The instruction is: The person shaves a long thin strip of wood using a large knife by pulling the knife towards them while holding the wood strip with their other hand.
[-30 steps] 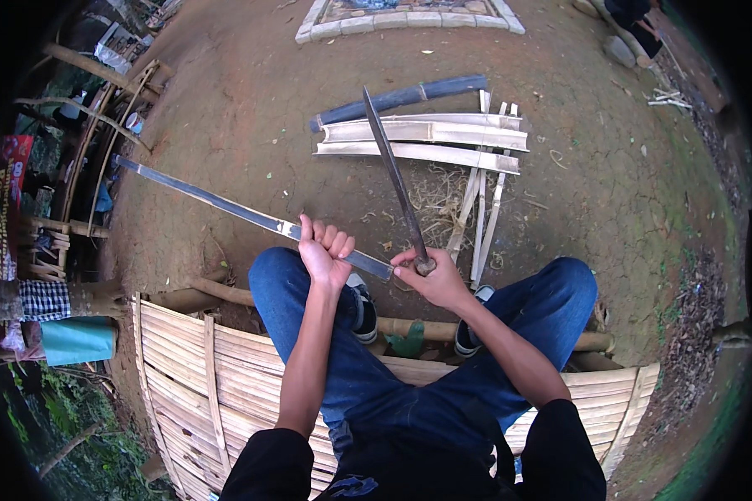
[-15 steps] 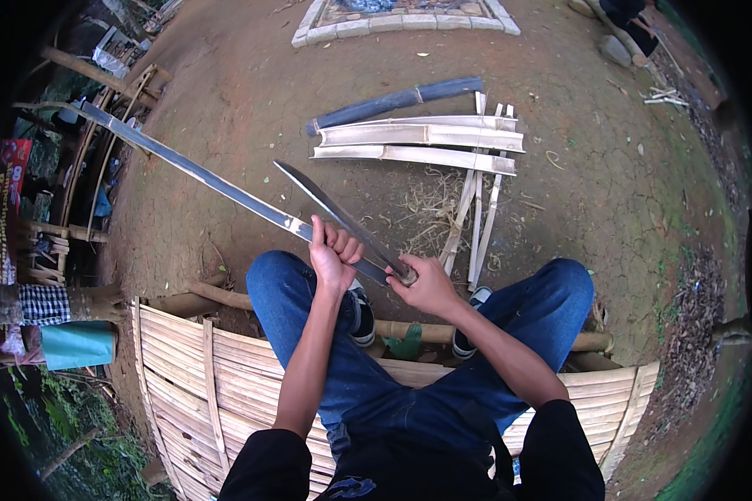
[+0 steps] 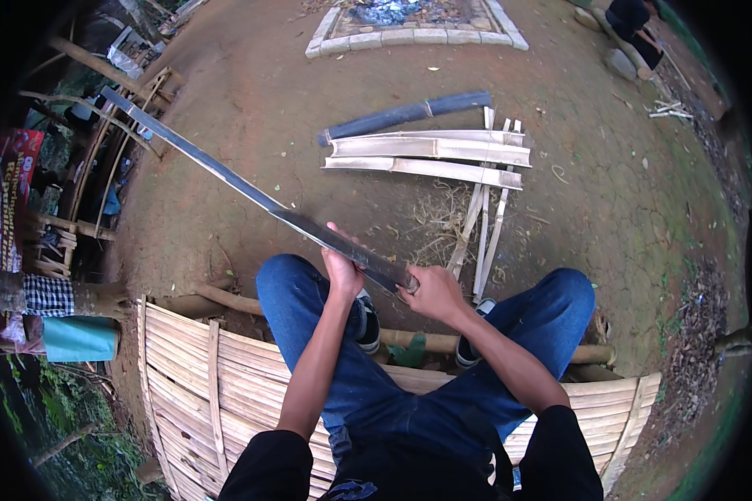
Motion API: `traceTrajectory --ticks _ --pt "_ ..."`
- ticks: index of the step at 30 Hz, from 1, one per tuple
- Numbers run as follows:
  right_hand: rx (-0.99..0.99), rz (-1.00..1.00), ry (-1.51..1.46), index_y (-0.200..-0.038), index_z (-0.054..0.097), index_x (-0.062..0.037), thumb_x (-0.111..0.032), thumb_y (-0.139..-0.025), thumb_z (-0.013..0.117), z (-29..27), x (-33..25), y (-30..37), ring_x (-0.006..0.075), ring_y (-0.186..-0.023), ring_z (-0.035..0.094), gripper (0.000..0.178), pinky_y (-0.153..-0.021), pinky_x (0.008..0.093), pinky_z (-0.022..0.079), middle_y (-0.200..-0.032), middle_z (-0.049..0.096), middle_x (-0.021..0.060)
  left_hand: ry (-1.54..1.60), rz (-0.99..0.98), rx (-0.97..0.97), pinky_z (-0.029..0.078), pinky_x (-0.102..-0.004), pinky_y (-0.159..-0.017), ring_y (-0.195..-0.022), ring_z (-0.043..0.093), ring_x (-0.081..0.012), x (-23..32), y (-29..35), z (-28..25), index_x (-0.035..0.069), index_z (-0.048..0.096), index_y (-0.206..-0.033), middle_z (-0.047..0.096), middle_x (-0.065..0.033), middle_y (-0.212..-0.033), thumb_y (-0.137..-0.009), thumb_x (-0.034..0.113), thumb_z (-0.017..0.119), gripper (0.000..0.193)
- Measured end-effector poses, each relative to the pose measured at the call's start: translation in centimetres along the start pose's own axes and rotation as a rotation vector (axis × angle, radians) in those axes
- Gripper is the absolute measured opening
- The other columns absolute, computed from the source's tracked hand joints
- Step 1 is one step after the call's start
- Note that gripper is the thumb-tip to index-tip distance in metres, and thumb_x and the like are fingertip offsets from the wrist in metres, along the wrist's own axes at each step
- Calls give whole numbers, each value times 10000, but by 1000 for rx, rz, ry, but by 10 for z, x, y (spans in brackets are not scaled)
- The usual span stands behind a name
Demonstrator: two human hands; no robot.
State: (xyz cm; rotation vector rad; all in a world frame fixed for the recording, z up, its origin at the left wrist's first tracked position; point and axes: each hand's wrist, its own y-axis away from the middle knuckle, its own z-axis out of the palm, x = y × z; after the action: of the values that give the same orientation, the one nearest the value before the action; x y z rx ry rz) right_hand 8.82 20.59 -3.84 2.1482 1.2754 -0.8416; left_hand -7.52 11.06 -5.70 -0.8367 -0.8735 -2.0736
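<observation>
My left hand [image 3: 341, 267] is wrapped round a long, dark-skinned split bamboo strip [image 3: 200, 154], which slants away to the far left. In my right hand [image 3: 437, 294] is the handle of a machete [image 3: 317, 230]. Its dark blade lies along the strip, over my left hand, with the tip pointing to the far left. The blade hides the near part of the strip. Both hands are between my bent knees.
Split bamboo pieces [image 3: 426, 152] and a dark bamboo length [image 3: 405, 118] lie ahead on thin strips, beside fibre shavings [image 3: 439, 230]. I sit on a slatted bamboo bench [image 3: 184, 367]. A stone-edged fire pit [image 3: 418, 37] is at the far end; a person [image 3: 633, 25] is far right.
The machete blade has come down and left, from standing apart above the strip to lying along it. My left fingers have loosened slightly.
</observation>
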Motion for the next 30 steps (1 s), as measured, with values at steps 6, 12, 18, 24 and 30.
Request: traceTrajectory --ticks 6,12,18,24,30 --pt "-30 -51 -126 -875 664 -40 -250 -742 692 4 -2 4 364 -653 648 250 -605 447 508 -642 629 173 56 -58 -78 267 -281 -447 -434 229 -112 7 8 4 157 327 -656 222 40 -515 -936 590 454 532" --pt "-67 -58 -280 -870 660 -13 -237 -751 687 10 -2 8 322 -567 619 255 -571 391 494 -600 606 168 30 -123 -95 219 -269 -405 -414 199 -96 10 13 9 145 325 -672 213 42 -522 -951 591 413 533" --pt "-17 -9 -826 -829 614 -18 -168 -844 651 31 14 4 133 -487 523 156 -485 307 421 -600 565 38 -90 -279 -146 180 -234 -355 -398 174 -64 9 8 13 126 319 -703 206 54 -543 -957 615 341 551" --pt "-33 353 -1410 -857 543 -65 -133 -894 616 -9 7 -5 57 -450 405 106 -457 267 377 -585 429 -46 -260 -317 -186 206 -246 -345 -390 205 -68 -1 9 13 129 313 -679 213 52 -532 -974 588 326 545" --pt "185 435 -1537 -877 517 -88 -168 -924 600 -35 22 -15 59 -455 377 125 -449 254 357 -582 376 -61 -433 -261 -248 312 -273 -394 -391 232 -80 -9 6 14 137 309 -668 222 54 -517 -993 557 308 530"
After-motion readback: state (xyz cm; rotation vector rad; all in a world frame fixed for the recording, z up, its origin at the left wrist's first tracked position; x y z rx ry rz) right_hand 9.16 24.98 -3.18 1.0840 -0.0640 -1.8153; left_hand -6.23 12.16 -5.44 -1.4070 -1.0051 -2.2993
